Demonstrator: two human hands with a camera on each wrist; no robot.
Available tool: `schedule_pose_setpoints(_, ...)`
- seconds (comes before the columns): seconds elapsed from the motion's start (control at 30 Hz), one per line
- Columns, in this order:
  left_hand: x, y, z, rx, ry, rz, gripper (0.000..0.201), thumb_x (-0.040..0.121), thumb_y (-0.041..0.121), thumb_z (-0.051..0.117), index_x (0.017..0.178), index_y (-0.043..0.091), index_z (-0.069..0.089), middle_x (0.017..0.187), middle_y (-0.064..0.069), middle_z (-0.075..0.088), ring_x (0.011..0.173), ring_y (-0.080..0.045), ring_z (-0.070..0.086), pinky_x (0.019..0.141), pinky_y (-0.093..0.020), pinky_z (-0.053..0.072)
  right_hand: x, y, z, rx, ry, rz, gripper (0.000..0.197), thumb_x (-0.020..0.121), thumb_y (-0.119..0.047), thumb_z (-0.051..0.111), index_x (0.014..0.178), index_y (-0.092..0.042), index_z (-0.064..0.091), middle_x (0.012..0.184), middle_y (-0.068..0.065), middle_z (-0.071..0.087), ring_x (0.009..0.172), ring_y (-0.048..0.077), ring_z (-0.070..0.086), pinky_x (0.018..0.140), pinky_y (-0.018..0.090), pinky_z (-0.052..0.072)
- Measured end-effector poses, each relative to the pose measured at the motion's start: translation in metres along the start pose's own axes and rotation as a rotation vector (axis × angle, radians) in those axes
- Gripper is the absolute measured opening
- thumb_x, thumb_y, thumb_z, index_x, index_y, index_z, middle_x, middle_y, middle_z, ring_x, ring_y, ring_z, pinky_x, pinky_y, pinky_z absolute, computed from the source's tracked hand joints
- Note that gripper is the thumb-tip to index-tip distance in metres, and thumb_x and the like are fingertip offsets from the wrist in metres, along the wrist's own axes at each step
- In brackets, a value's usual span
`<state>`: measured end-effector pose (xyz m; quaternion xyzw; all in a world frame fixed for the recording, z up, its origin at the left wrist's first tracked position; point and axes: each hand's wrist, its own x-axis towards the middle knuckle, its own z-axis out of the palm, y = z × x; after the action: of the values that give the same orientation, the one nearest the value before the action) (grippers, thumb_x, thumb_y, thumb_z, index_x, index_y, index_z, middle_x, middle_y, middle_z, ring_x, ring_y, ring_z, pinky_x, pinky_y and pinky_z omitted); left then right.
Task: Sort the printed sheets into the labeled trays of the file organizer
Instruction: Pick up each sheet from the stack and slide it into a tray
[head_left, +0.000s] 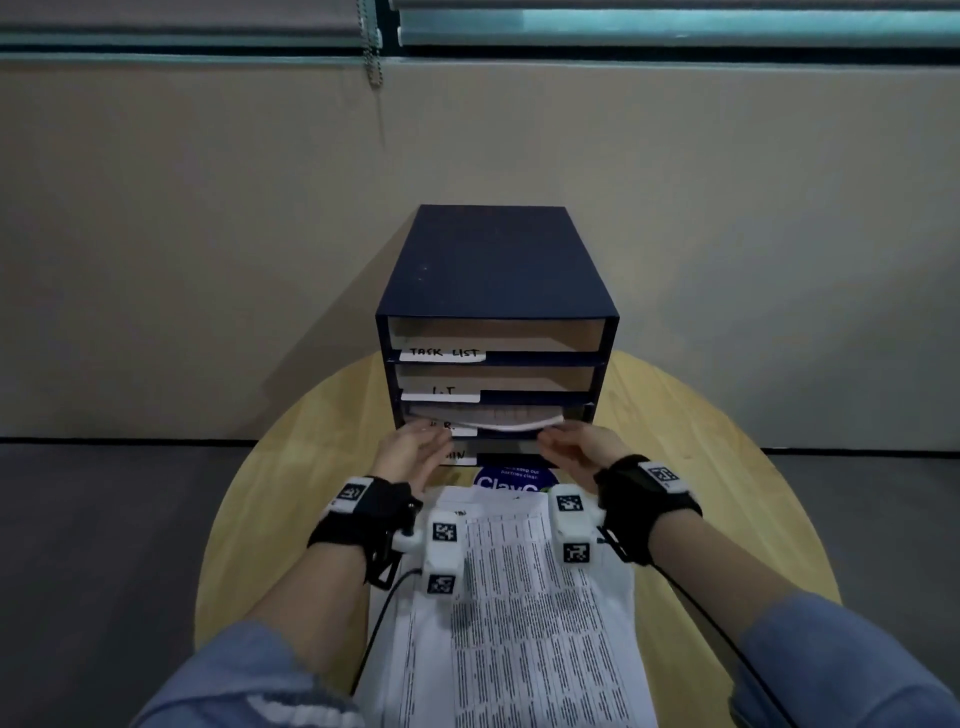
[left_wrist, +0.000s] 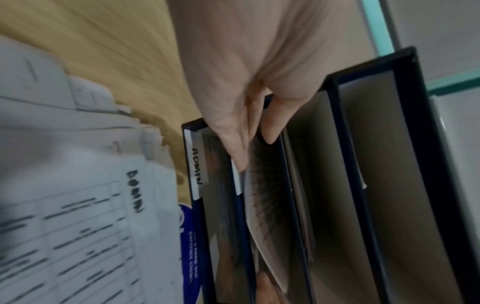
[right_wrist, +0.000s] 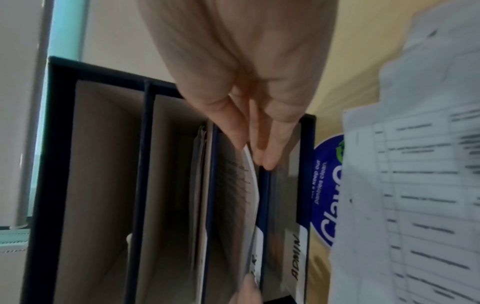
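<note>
sticker (head_left: 514, 477) between organizer (head_left: 493, 270), stack (head_left: 524, 597)

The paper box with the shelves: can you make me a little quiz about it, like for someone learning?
1. True or false: both hands hold one sheet at the organizer.
2. Which shelf is the sheet going into, counted from the top?
3. What does the bottom label say: A) ADMIN B) MAIL C) BILLS

Key: 1. True: the left hand and right hand pinch its corners. 2. The third. 3. A.
</note>
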<state>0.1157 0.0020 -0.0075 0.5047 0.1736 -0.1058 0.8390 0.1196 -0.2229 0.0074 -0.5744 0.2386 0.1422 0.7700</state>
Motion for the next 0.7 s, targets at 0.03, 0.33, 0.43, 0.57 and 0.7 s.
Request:
schedule_pose_setpoints(0.03,0.004,0.003,0.002,-0.011,0.008,0.024,0.046,0.095,-0.007,0.042,0.14,-0.004,0.032,0.135,-0.023,0.05,0.12,-0.029,0.055,0.095,-0.036,0.048,0.001,-0.003,0.005,-0.01,-0.007,-0.035,0.033,0.092,0.011,0.048,0.124,0.012,0.048,0.12,0.024,0.059,0.118,0.033,0.056,0.105,0.04,0.044)
schedule_pose_setpoints(0.33,-0.016,-0.03,-0.029,1.335,0.09,0.289,0.016,0.087,0.014,0.058,0.1,0.021,0.065,0.111,-0.003,0.065,0.105,-0.02,0.062,0.09,-0.03,0.05,-0.02,0.049,-0.007,-0.687,0.123,0.0,0.023,0.096,-0.009,0.041,0.091,0.0,0.063,0.067,0.011,0.058,0.062,0.026,0.055,0.056,0.027,0.043)
schedule_pose_setpoints(0.43,-0.025,-0.048,-0.043,1.676,-0.066,0.271,0.047,0.084,0.022,0.061,0.13,0.018,0.05,0.133,-0.008,0.046,0.124,-0.026,0.044,0.103,-0.034,0.039,-0.029,0.079,-0.017,-1.002,0.237,-0.009,0.025,0.092,-0.012,0.041,0.08,-0.005,0.062,0.085,0.014,0.061,0.087,0.031,0.062,0.071,0.029,0.047)
schedule_pose_setpoints(0.57,-0.038,-0.062,-0.05,1.808,-0.031,0.377,0.048,0.086,0.017,0.061,0.131,0.019,0.046,0.137,-0.006,0.039,0.124,-0.023,0.041,0.099,-0.032,0.043,-0.051,0.105,-0.022,-1.051,0.285,0.035,0.038,0.087,-0.016,0.049,0.124,-0.02,0.057,0.135,0.014,0.043,0.123,0.034,0.047,0.105,0.039,0.042)
schedule_pose_setpoints(0.7,-0.053,-0.074,-0.049,1.848,0.067,0.532,0.042,0.088,0.016,0.059,0.128,0.02,0.047,0.135,-0.003,0.043,0.118,-0.019,0.046,0.092,-0.027,0.046,-0.052,0.116,-0.029,-0.915,0.31,0.036,0.036,0.082,-0.015,0.052,0.116,-0.021,0.061,0.131,0.013,0.052,0.119,0.035,0.051,0.103,0.041,0.044)
